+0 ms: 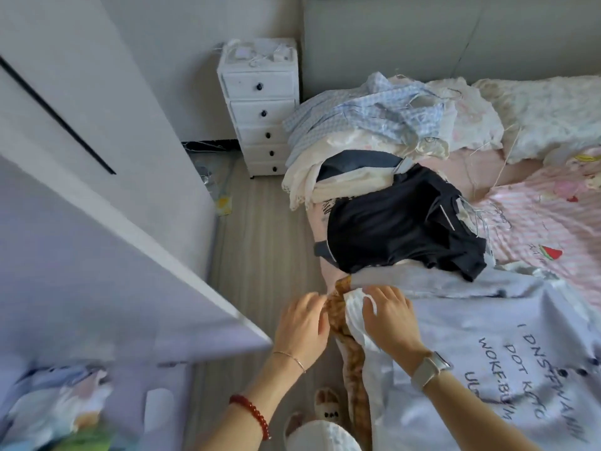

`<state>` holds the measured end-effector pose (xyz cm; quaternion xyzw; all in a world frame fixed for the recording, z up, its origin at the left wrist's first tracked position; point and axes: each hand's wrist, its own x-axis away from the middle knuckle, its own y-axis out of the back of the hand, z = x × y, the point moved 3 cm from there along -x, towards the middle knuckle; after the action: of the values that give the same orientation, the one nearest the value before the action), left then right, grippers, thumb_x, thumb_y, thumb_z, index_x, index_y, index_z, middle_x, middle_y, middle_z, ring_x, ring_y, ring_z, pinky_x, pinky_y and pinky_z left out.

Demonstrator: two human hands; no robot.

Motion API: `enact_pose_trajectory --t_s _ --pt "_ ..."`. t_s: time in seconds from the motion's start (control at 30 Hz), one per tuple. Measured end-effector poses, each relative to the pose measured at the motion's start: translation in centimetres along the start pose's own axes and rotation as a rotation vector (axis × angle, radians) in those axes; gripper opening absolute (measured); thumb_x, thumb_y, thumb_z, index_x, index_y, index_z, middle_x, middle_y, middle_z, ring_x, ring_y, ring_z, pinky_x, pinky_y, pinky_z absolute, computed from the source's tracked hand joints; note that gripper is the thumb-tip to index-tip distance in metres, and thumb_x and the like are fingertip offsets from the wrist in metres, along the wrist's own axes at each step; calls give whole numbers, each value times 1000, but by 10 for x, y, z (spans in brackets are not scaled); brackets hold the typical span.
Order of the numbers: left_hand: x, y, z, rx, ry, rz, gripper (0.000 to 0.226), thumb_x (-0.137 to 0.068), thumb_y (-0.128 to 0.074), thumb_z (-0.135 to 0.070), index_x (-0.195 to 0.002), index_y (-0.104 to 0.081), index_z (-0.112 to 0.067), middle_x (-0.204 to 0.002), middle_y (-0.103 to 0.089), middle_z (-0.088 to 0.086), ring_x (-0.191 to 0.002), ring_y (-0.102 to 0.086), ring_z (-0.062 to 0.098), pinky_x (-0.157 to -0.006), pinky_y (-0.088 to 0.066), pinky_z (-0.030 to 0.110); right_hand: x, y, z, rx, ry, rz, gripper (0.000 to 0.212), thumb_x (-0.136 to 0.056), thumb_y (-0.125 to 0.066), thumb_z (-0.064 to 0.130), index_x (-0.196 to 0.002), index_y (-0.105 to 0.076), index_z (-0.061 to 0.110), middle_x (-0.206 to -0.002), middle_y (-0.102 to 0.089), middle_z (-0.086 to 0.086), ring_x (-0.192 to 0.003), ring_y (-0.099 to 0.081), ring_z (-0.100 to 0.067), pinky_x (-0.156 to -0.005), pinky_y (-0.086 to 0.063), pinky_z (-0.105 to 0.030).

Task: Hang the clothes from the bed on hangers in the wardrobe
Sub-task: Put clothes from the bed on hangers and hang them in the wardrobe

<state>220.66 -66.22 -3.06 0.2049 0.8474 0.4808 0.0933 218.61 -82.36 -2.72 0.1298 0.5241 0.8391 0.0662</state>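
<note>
A pale grey T-shirt with dark lettering lies spread on the near part of the bed. At its left edge my right hand grips a bunched white fold of the shirt. My left hand pinches an orange checked garment that hangs over the bed's side, right beside the white fold. Behind them lies a black garment, then a heap of cream and blue checked clothes. The open white wardrobe door stands to the left. No hanger can be made out.
A narrow white chest of drawers stands against the wall beside the bed head. Wooden floor runs between wardrobe and bed. Colourful folded things sit low inside the wardrobe. Slippers show below my hands.
</note>
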Motion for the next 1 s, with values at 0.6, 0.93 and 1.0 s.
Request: enact_pose_trajectory --t_s 0.6,0.93,1.0 --pt "332 118 110 -327 861 -608 41 -76 -39 -25 -94 -68 -2 -87 -70 14 -74 -68 30 -59 -56 38 155 -101 240 89 979 527 32 -94 -37 20 -117 -58 15 -122 -59 -3 -118 -46 -24 -97 -37 -36" --pt "547 236 125 -515 1146 -1021 42 -84 -40 -26 -106 -64 1 -104 -65 20 -89 -63 39 -70 -51 46 309 -113 403 43 1358 550 31 -95 -35 22 -111 -59 13 -117 -60 -7 -111 -50 -27 -92 -41 -37" --pt "582 267 131 -562 1174 -1109 36 -82 -46 -19 -108 -63 0 -110 -63 20 -94 -61 40 -74 -50 48 342 -113 442 -29 1392 555 29 -95 -36 20 -106 -61 11 -111 -62 -9 -107 -53 -28 -89 -42 -37"
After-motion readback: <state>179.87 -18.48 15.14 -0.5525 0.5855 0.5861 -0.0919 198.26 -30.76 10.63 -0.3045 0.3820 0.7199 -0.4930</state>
